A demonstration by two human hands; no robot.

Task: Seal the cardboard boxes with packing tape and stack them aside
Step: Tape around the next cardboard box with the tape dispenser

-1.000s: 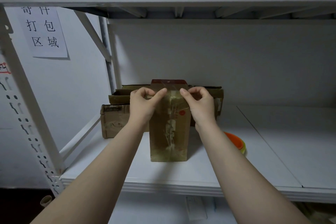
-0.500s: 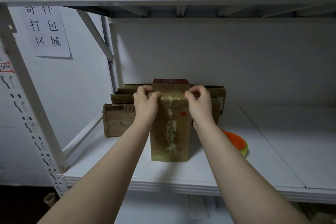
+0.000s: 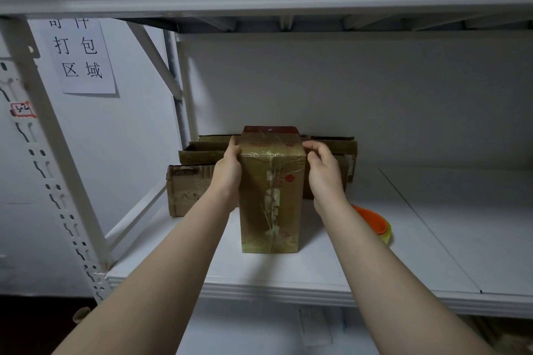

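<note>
tall box (image 3: 271, 196): taped, upright, mid-shelf (image 3: 432, 239) near the front edge. left hand (image 3: 227, 170): grip clasps the box's upper left edge, fingers hidden behind it. right hand (image 3: 324, 173): grip curled, fingertips on the upper right edge. behind: low boxes (image 3: 187, 187), touching the rear wall. right of the box: orange dish (image 3: 375, 222). wall: paper sign (image 3: 80, 55).

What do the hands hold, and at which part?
The upright cardboard box: the left hand grips its upper left side, the right hand its upper right side, just below the taped top.
</note>
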